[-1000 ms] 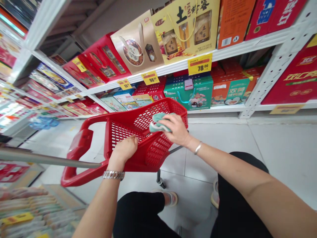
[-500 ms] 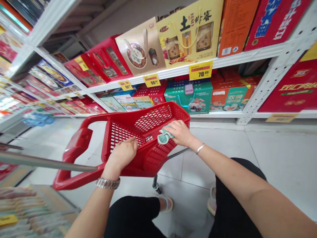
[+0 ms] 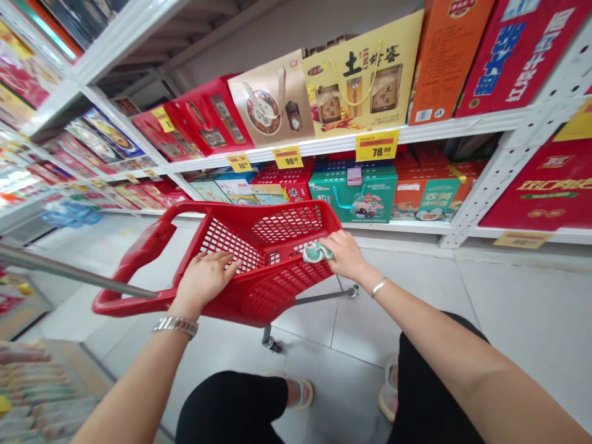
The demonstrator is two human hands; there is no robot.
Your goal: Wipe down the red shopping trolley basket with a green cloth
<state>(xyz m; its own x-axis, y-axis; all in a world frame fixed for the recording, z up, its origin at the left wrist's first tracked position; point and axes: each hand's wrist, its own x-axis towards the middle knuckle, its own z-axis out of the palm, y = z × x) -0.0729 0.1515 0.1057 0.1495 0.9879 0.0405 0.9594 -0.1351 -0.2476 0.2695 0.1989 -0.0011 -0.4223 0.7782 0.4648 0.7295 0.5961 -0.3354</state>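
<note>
A red plastic shopping basket (image 3: 272, 290) on a wheeled frame stands in front of me, empty inside. My left hand (image 3: 203, 277) grips its near rim, fingers curled over the edge. My right hand (image 3: 346, 254) presses a bunched green cloth (image 3: 316, 251) against the basket's right rim. A watch sits on my left wrist, a bangle on my right.
White shelves (image 3: 416, 132) with gift boxes and yellow price tags (image 3: 377, 145) run along the far side. A metal handle bar (image 3: 69, 271) comes in from the left. Packaged goods (image 3: 32, 388) lie at lower left. My legs and shoes are on the tiled floor (image 3: 509, 308).
My right hand has slid the green cloth along the right rim, from the top edge toward the near side. The basket has tilted flatter and my view has risen slightly.
</note>
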